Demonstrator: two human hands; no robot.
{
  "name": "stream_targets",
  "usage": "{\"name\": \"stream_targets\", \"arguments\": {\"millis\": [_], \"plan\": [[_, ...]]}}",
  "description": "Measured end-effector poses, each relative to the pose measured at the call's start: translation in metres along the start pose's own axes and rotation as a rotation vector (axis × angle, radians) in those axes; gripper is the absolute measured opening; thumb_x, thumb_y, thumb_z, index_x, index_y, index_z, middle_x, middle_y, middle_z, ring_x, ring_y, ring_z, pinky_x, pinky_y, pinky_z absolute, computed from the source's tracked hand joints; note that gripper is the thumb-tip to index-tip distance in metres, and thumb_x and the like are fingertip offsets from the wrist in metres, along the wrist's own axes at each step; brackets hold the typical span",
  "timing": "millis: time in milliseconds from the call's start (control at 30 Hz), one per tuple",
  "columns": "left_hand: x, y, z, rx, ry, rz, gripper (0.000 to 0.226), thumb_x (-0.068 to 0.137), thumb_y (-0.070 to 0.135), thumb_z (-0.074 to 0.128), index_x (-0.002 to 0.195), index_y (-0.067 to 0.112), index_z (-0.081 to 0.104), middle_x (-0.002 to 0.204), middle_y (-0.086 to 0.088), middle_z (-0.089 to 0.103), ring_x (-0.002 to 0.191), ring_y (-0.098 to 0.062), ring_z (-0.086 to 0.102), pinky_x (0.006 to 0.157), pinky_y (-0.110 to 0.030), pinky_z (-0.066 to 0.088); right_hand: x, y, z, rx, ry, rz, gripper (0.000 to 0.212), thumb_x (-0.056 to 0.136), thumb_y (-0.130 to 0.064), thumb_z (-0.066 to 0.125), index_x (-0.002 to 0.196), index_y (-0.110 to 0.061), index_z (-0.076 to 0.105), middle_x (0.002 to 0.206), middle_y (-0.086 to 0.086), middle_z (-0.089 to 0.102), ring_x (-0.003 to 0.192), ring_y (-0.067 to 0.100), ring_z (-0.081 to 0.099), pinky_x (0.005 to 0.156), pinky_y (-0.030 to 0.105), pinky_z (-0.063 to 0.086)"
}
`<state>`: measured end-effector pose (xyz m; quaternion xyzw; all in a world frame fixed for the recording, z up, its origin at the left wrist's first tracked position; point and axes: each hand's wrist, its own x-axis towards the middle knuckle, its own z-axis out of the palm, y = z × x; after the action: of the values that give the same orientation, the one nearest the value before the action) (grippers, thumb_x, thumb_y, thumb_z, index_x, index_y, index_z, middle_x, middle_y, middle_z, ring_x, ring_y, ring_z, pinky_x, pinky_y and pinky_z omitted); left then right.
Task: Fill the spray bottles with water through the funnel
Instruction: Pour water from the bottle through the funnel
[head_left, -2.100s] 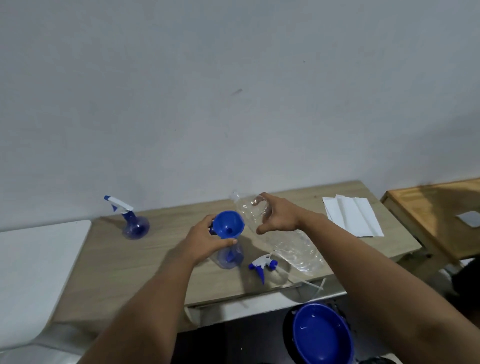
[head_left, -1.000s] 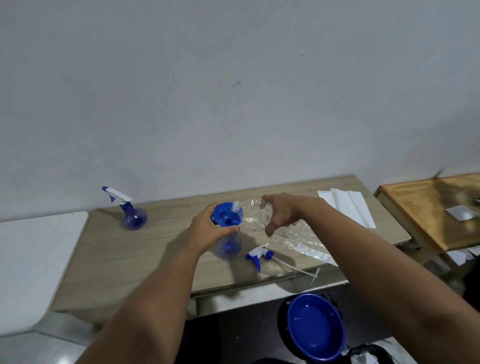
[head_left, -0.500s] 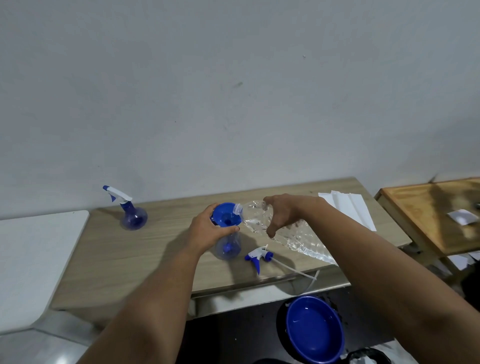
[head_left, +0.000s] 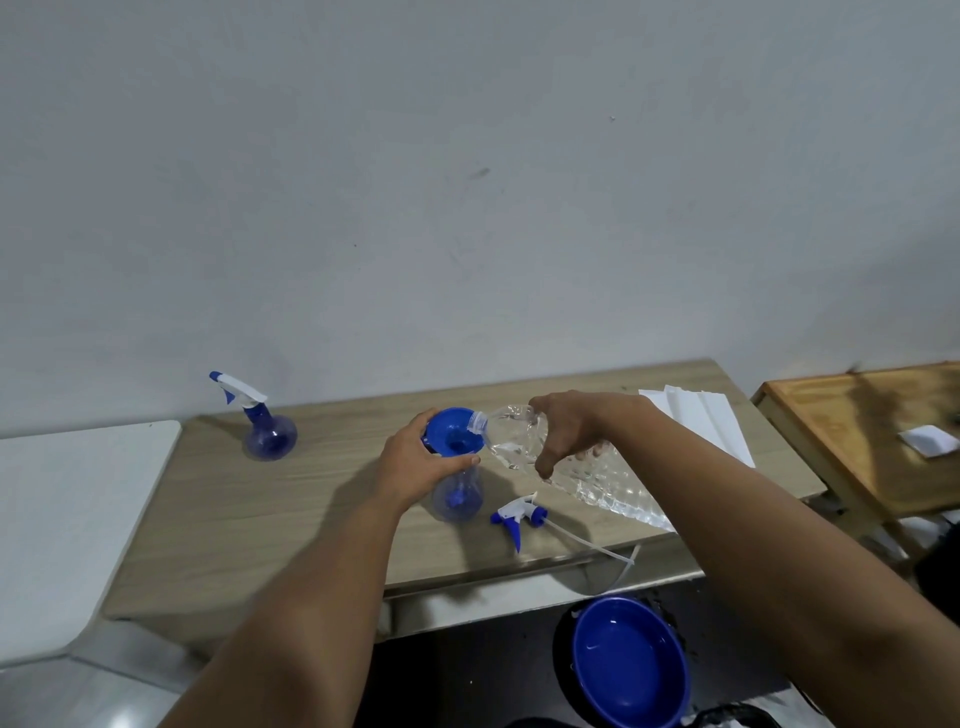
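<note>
A blue funnel (head_left: 453, 430) sits in the neck of an open round blue spray bottle (head_left: 458, 500) on the wooden table (head_left: 270, 514). My left hand (head_left: 415, 465) grips the funnel and bottle neck. My right hand (head_left: 569, 428) holds a clear plastic water bottle (head_left: 582, 478) tipped to the left, its open mouth over the funnel's rim. The removed spray head (head_left: 521, 515) with its thin tube lies on the table just right of the bottle. A second spray bottle (head_left: 265, 431) with its head on stands at the back left.
White folded paper (head_left: 701, 415) lies at the table's right end. A blue basin (head_left: 631, 667) sits on the floor below the front edge. A white surface (head_left: 62, 509) adjoins on the left, and an orange wooden table (head_left: 872, 436) stands to the right.
My right hand has lowered and tipped the clear bottle until its mouth reached the funnel's rim. My left hand has stayed on the funnel and bottle.
</note>
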<state>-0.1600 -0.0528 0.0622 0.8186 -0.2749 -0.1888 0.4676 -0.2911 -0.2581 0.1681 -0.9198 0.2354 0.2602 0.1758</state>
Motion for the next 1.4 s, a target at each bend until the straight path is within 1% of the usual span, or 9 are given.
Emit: {"name": "stream_targets", "arguments": {"millis": [200, 367, 433, 500, 667, 833, 1000, 1133, 1400], "plan": [[0.001, 0.0, 0.0, -0.005, -0.007, 0.003, 0.094, 0.052, 0.048, 0.095, 0.136, 0.032, 0.055, 0.116, 0.015, 0.068, 0.103, -0.005, 0.065, 0.096, -0.033, 0.055, 0.0, 0.0, 0.001, 0.029, 0.009, -0.014, 0.086, 0.07, -0.036, 0.091, 0.142, -0.025, 0.046, 0.086, -0.005, 0.058, 0.067, 0.018, 0.069, 0.048, 0.023, 0.048], [-0.002, 0.001, -0.001, -0.046, -0.011, 0.006, 0.082, 0.052, 0.047, 0.096, 0.122, 0.047, 0.054, 0.111, 0.024, 0.066, 0.104, -0.001, 0.063, 0.098, -0.034, 0.054, 0.008, 0.012, 0.012, 0.103, 0.108, -0.068, 0.088, 0.066, -0.042, 0.09, 0.14, -0.03, 0.044, 0.093, -0.002, 0.067, 0.086, 0.023, 0.072, 0.075, 0.035, 0.059], [-0.005, 0.002, -0.001, -0.055, -0.017, -0.013, 0.103, 0.05, 0.052, 0.096, 0.139, 0.045, 0.044, 0.118, 0.022, 0.061, 0.109, -0.004, 0.061, 0.099, -0.032, 0.052, 0.01, 0.022, 0.022, 0.221, 0.173, -0.128, 0.086, 0.067, -0.039, 0.09, 0.139, -0.03, 0.045, 0.092, 0.001, 0.07, 0.092, 0.023, 0.069, 0.084, 0.037, 0.058], [-0.008, 0.0, -0.002, -0.053, -0.034, -0.044, 0.12, 0.054, 0.05, 0.096, 0.152, 0.039, 0.028, 0.121, 0.019, 0.054, 0.113, -0.007, 0.058, 0.098, -0.029, 0.047, 0.01, 0.032, 0.034, 0.4, 0.26, -0.197, 0.077, 0.07, -0.031, 0.091, 0.134, -0.033, 0.048, 0.089, 0.005, 0.072, 0.085, 0.019, 0.067, 0.081, 0.031, 0.055], [-0.007, -0.015, 0.002, -0.048, -0.071, -0.111, 0.129, 0.054, 0.049, 0.096, 0.157, 0.037, 0.018, 0.13, 0.016, 0.048, 0.119, -0.008, 0.054, 0.093, -0.028, 0.046, 0.014, 0.054, 0.056, 0.738, 0.516, -0.264, 0.072, 0.064, -0.027, 0.091, 0.123, -0.046, 0.055, 0.103, 0.006, 0.069, 0.079, 0.01, 0.071, 0.084, 0.033, 0.06], [-0.003, -0.03, 0.013, -0.05, -0.114, -0.203, 0.1, 0.059, 0.034, 0.096, 0.144, 0.024, 0.046, 0.14, 0.007, 0.051, 0.119, -0.014, 0.052, 0.092, -0.034, 0.049, 0.03, 0.062, 0.049, 0.961, 0.754, -0.234, 0.075, 0.07, -0.017, 0.091, 0.129, -0.045, 0.053, 0.111, 0.007, 0.069, 0.095, 0.022, 0.074, 0.09, 0.036, 0.061], [0.004, -0.042, 0.025, -0.063, -0.133, -0.212, 0.065, 0.065, 0.027, 0.093, 0.121, 0.024, 0.061, 0.118, 0.013, 0.064, 0.116, -0.014, 0.059, 0.094, -0.038, 0.053, 0.067, 0.059, 0.041, 1.083, 0.873, -0.154, 0.079, 0.072, -0.016, 0.09, 0.136, -0.034, 0.048, 0.116, -0.002, 0.068, 0.111, 0.016, 0.069, 0.097, 0.038, 0.059], [0.007, -0.054, 0.035, -0.085, -0.097, -0.219, 0.048, 0.063, 0.037, 0.087, 0.107, 0.032, 0.068, 0.101, 0.018, 0.074, 0.098, -0.001, 0.068, 0.095, -0.046, 0.055, 0.105, 0.061, 0.042, 1.125, 0.875, -0.096, 0.081, 0.073, -0.017, 0.091, 0.138, -0.029, 0.044, 0.12, -0.01, 0.065, 0.115, 0.012, 0.065, 0.101, 0.047, 0.058], [0.011, -0.05, 0.04, 0.005, -0.061, -0.214, 0.042, 0.077, 0.028, 0.084, 0.114, 0.028, 0.065, 0.108, 0.013, 0.071, 0.101, -0.007, 0.067, 0.084, -0.026, 0.051, 0.133, 0.054, 0.059, 1.098, 0.914, -0.034, 0.088, 0.074, -0.027, 0.095, 0.142, -0.027, 0.039, 0.128, 0.0, 0.065, 0.119, 0.014, 0.062, 0.104, 0.033, 0.05]]}}
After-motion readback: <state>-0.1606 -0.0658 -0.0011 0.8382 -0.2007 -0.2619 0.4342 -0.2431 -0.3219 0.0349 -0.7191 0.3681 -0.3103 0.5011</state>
